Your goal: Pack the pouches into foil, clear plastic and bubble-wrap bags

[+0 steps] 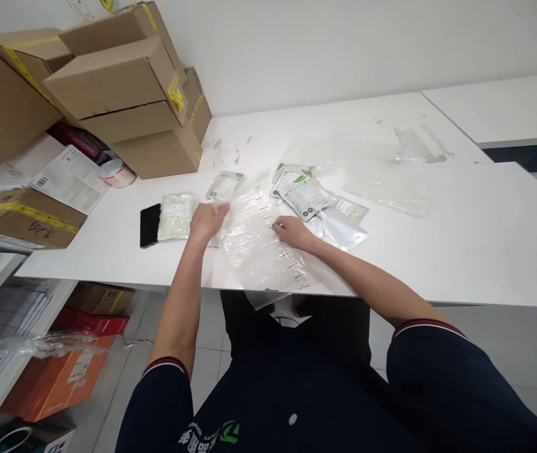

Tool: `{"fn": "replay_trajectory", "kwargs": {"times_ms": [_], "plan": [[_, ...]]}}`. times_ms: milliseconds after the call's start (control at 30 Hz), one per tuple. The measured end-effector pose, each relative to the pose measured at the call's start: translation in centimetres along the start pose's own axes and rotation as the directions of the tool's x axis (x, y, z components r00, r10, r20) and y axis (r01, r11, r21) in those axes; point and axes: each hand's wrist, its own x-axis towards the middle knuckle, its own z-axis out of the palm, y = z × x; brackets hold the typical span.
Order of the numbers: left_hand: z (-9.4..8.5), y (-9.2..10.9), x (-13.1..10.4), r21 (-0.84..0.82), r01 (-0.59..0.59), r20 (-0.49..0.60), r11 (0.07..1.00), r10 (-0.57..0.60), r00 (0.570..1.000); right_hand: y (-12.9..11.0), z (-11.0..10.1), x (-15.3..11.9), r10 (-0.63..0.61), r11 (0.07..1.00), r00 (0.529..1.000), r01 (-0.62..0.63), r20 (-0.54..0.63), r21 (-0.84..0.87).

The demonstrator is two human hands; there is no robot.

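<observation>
The fingers [216, 214] of the left hand [207, 221] are curling downward onto the left edge of a clear plastic air-cushion sheet with sealed columns [263, 245]; the hand is blurred, so whether the fingers are pinching the film or only pressing on it cannot be told. The right hand [292, 231] is resting on the same sheet near its middle, fingers bent and fingertips touching the film along a row of small dark marks; a closed grip is not visible.

The sheet is lying flat on the white table [461, 239], running from just below the pouches down to the near edge, where its lower end is overhanging slightly.

Just left of the left hand, a transparent pouch of pale granular content [175, 216] is lying partly over a flat black rectangular device [149, 224]. Beyond the hands, a small white-and-green printed pouch [225, 184] is lying on its own, and a cluster of white-and-green printed pouches [304, 192] is lying just beside the right hand, overlapping a silver foil bag [341, 229].

At the far left of the table, stacked brown cardboard boxes with yellow tape [122, 94] are standing against the wall. A white printed paper sheet [70, 179] is lying in front of them.
</observation>
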Motion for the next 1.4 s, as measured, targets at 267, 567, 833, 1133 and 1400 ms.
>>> {"fn": "replay_trajectory", "kwargs": {"times_ms": [267, 567, 833, 1133, 1400], "plan": [[3.4, 2.3, 0.6, -0.084, -0.223, -0.199, 0.971, 0.203, 0.959, 0.3, -2.7, -1.4, 0.009, 0.937, 0.998, -0.030, -0.062, -0.348], [0.6, -0.4, -16.9, 0.140, -0.539, 0.445, 0.830, 0.434, 0.783, 4.5, -6.8, -0.9, -0.155, 0.364, 0.988, 0.045, -0.013, -0.930], [4.0, -3.6, -23.2, 0.347, -0.598, 0.345, 0.722, 0.495, 0.798, 2.1, -10.3, -1.6, -0.356, 0.834, 0.808, 0.048, -0.469, -0.550], [4.9, -6.4, -24.2, 0.328, -0.475, 0.053, 0.816, 0.487, 0.872, 1.4, -6.0, -8.9, 0.101, 0.838, 0.991, -0.131, 0.085, 0.529], [5.1, -7.9, -24.1, 0.301, -0.513, 0.073, 0.804, 0.517, 0.853, 2.9, -1.5, -8.8, 0.279, 0.706, 0.915, -0.400, 0.290, 0.584]]}}
